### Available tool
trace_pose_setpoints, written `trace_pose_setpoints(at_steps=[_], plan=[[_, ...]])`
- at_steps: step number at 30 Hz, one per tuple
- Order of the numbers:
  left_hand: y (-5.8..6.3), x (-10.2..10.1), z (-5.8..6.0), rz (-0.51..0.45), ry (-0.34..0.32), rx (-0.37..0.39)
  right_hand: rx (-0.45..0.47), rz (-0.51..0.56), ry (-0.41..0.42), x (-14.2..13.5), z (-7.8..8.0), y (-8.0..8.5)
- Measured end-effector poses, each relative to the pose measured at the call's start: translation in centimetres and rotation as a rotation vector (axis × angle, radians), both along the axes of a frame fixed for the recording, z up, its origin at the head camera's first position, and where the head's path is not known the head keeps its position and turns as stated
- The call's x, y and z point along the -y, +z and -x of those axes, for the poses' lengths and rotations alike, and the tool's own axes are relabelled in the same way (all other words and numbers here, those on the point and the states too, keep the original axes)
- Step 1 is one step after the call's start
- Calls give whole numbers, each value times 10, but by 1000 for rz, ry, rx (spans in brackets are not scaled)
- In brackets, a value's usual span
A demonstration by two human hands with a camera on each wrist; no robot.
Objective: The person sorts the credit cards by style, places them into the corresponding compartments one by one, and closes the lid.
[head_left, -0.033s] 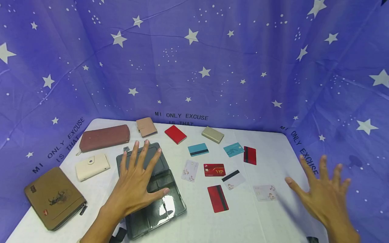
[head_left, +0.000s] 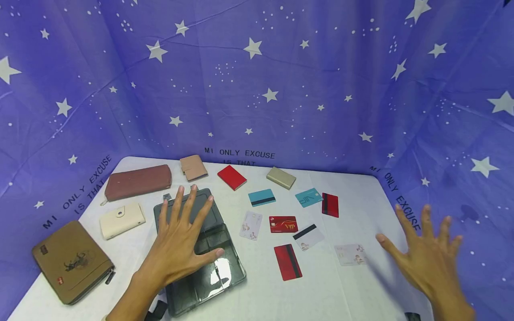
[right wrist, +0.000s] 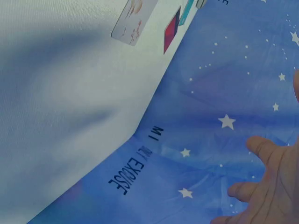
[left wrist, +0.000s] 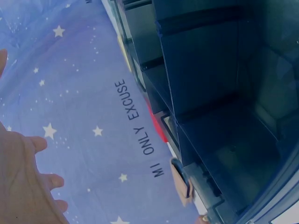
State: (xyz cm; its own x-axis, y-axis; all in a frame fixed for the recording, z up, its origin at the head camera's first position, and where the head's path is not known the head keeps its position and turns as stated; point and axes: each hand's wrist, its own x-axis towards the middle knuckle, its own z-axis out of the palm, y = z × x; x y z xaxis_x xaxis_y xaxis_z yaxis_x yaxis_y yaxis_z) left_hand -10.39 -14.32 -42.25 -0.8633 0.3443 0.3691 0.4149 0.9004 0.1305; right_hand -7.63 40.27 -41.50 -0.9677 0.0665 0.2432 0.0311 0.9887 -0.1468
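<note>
My left hand [head_left: 180,240], fingers spread and holding nothing, hovers over a dark translucent compartment box [head_left: 237,263] whose lid is folded back. In the left wrist view the box's dividers [left wrist: 205,112] show close up, beside the spread left hand [left wrist: 23,177]. Over the table's right edge my right hand [head_left: 431,258] is spread too, with nothing in it. Nearest to it lies a white floral card [head_left: 350,255]. Left of that are a red striped card [head_left: 288,262], a red VIP card [head_left: 283,224] and a white striped card [head_left: 308,237].
Two teal cards, one striped [head_left: 262,197] and one lettered [head_left: 308,198], lie farther back, near another red card [head_left: 330,205]. Behind stand a red case [head_left: 232,177], gold case [head_left: 281,178] and pink wallet [head_left: 194,168]. Brown purse [head_left: 138,183], cream wallet [head_left: 122,220] and olive zip case [head_left: 72,263] lie left.
</note>
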Motion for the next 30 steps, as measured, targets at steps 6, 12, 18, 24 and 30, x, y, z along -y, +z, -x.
trace_pose_setpoints(at_steps=[6, 12, 18, 24, 30], plan=[[-1, 1, -3, 6, 7, 8, -14, -12, 33, 11, 4, -1], [-1, 3, -8, -18, 8, 42, -55, 40, 141, 43, 7, -11], [-6, 8, -19, -74, -2, 127, -55, 191, 288, 88, 8, -23], [-19, 23, -37, -147, -11, 223, 86, 216, 385, 128, 8, -37], [-34, 44, -53, -241, 24, 267, 250, 141, 411, 160, 10, -48]])
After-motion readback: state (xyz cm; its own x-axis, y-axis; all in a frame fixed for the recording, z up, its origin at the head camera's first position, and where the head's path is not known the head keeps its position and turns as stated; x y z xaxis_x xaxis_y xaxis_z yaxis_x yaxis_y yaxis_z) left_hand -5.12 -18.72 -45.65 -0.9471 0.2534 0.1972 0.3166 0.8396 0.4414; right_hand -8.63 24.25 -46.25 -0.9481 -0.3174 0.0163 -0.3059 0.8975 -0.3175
